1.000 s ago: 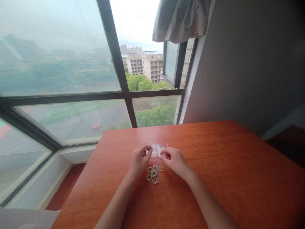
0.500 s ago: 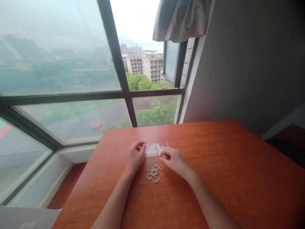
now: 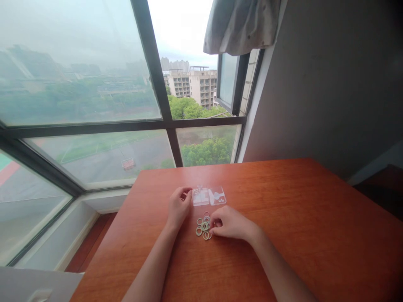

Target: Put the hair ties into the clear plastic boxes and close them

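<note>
An open clear plastic case (image 3: 201, 204) lies on the table with its transparent lid (image 3: 222, 202) folded out to the right. White pieces show in the lid, and small clear bits stand at the back of the case. My left hand (image 3: 180, 206) is closed on the case's left edge, thumb and fingers bent. Nearer to me is a loose pile of several pale greenish rings (image 3: 204, 226), some overlapping. My right hand (image 3: 232, 222) is at the pile's right side, its fingers curled and the fingertips brought together by the rings. What lies between those fingertips is hidden.
The reddish-brown wooden table (image 3: 283, 235) extends right and towards me. Behind it are dark-framed windows (image 3: 201, 123), one pane swung outward, with a grey curtain (image 3: 241, 29) above. A grey wall (image 3: 315, 96) rises at the right.
My right hand has moved from the case's lid down towards me to the rings, covering the rightmost one. The lid now shows fully. My left hand stays at the case.
</note>
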The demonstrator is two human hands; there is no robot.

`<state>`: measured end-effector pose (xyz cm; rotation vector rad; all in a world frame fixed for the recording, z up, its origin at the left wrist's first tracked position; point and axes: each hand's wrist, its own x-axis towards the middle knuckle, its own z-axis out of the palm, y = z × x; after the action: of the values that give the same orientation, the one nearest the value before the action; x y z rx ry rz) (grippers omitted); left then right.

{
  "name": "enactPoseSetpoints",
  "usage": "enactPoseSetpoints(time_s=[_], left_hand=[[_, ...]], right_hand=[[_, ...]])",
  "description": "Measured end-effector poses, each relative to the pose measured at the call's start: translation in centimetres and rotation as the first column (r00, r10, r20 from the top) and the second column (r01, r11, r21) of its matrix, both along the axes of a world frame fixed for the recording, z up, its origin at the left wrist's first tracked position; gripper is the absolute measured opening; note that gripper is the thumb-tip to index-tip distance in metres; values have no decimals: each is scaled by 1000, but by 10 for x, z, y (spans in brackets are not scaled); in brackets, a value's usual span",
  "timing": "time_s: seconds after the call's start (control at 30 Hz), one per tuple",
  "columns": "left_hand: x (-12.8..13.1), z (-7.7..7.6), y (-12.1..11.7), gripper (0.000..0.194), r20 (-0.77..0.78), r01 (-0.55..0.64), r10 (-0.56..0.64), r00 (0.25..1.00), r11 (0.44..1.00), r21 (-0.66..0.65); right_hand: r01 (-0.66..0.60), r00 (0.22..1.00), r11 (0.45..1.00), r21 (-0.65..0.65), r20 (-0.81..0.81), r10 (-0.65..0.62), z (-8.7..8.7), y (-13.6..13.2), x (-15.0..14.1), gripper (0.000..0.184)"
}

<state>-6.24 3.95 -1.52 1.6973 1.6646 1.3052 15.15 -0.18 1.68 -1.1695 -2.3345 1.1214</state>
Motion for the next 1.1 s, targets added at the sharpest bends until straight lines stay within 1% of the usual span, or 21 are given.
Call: enactPoseSetpoints(time_s=[0.23,0.5,0.63,0.73,0.83,1.0,1.1], left_hand=[[1,1,0,21,8,8,-8,1000,1000,20],[2,1,-1,21,-11,9,-9,1000,1000,9],[2,0,-1,20,-12,14,-13,1000,1000,13],[1,0,0,19,-11,17,-16,1000,1000,15],[2,-1,0,19,-12,19,-18,1000,1000,17],[2,-1,-1,18,-29,26,-25,999,999,23],[3,2,-3,17,-35,39,-38,999,999,31]], right_hand=[[-13,999,1000,12,35,13,-1,-1,-2,5],[-46,997,999,20,59,45,-1,-1,0,7],[-47,996,998,51,78,43,0,-3,0,10],[-42,997,998,47,73,38,1,-4,-1,10],[-9,999,998,61,49,6,1,-2,-1,9],[153,988,978,141,-16,-152,-1,4,0,11],[210,978,962,174,-49,-204,-2,7,1,7]])
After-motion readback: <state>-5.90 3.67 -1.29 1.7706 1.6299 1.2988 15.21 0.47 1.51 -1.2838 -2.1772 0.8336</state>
